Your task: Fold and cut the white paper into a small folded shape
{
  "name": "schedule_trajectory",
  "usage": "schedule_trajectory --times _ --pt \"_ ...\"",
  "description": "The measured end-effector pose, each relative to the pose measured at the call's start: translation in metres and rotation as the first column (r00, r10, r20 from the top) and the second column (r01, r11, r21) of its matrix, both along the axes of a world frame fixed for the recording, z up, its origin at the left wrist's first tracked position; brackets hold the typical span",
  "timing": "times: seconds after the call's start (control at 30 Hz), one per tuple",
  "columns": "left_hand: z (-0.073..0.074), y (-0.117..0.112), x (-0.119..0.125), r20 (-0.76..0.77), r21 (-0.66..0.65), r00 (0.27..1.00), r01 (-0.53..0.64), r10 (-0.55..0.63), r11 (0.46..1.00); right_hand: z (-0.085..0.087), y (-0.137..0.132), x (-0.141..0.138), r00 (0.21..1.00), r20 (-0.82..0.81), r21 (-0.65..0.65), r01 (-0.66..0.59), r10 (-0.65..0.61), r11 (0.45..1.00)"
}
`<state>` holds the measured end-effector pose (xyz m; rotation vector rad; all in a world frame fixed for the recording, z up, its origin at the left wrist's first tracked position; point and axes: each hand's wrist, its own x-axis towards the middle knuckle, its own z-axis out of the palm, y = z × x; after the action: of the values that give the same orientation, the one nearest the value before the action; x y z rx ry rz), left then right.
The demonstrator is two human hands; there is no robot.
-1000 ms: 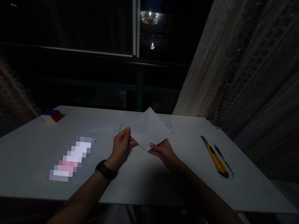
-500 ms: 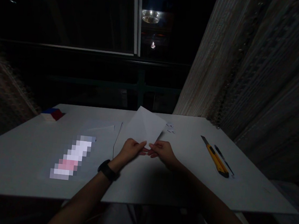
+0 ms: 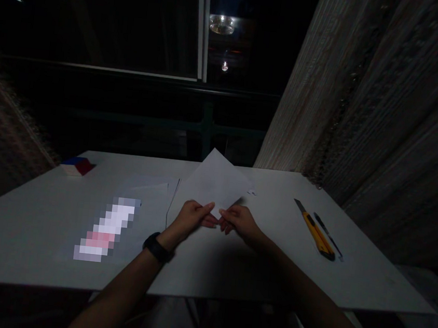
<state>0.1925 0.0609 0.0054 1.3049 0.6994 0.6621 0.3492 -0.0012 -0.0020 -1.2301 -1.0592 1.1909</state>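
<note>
Both hands hold a white sheet of paper (image 3: 217, 182) up over the white table (image 3: 232, 259). My left hand (image 3: 192, 218), with a black watch on its wrist, pinches the sheet's near corner from the left. My right hand (image 3: 238, 221) pinches the same corner from the right. The fingertips of the two hands almost meet. The sheet tilts away from me, its far corner pointing up.
A yellow utility knife (image 3: 315, 231) and a dark pen (image 3: 327, 233) lie on the table to the right. More white sheets (image 3: 149, 188) lie flat at centre left, beside a blurred patch (image 3: 108, 228). A red and blue block (image 3: 77, 165) sits at the far left corner. Curtains hang on the right.
My left hand moved from the sheet's left edge to its near corner, meeting the right hand. The sheet turned and now stands slightly higher.
</note>
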Motion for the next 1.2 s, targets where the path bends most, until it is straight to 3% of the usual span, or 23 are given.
schedule_trajectory --times 0.3,0.63,0.73,0.87,0.97,1.0,1.07,1.2 --pt "0.004 -0.002 0.0 -0.027 0.052 0.998 -0.061 0.063 0.997 -0.006 -0.003 0.002 0.977 0.138 0.033 -0.17 0.164 0.985" --pt "0.005 -0.002 -0.002 -0.031 0.008 0.997 -0.066 0.066 0.998 -0.002 -0.004 0.009 0.932 0.127 0.028 -0.345 0.339 0.938" --pt "0.003 0.0 -0.001 -0.057 0.018 0.993 -0.099 0.1 0.995 -0.001 -0.003 0.013 0.935 0.08 0.014 -0.348 0.346 0.937" --pt "0.001 0.0 0.0 -0.092 0.046 0.986 -0.138 0.142 0.989 -0.001 0.0 0.022 0.988 0.01 0.071 -0.155 0.155 0.985" --pt "-0.001 -0.001 0.001 -0.202 0.127 0.963 -0.153 0.176 0.98 0.001 0.001 0.03 0.967 0.199 0.25 0.108 -0.16 0.962" --pt "-0.001 -0.001 0.001 -0.257 0.174 0.946 -0.155 0.196 0.972 0.002 0.0 0.032 0.912 0.306 0.336 0.164 -0.272 0.928" --pt "-0.003 -0.002 0.001 -0.355 0.28 0.905 -0.137 0.236 0.95 0.004 -0.002 0.035 0.76 0.496 0.483 0.16 -0.42 0.861" --pt "-0.002 -0.002 -0.002 -0.471 0.453 0.846 -0.009 0.248 0.891 0.009 -0.008 0.034 0.533 0.715 0.539 -0.007 -0.452 0.843"
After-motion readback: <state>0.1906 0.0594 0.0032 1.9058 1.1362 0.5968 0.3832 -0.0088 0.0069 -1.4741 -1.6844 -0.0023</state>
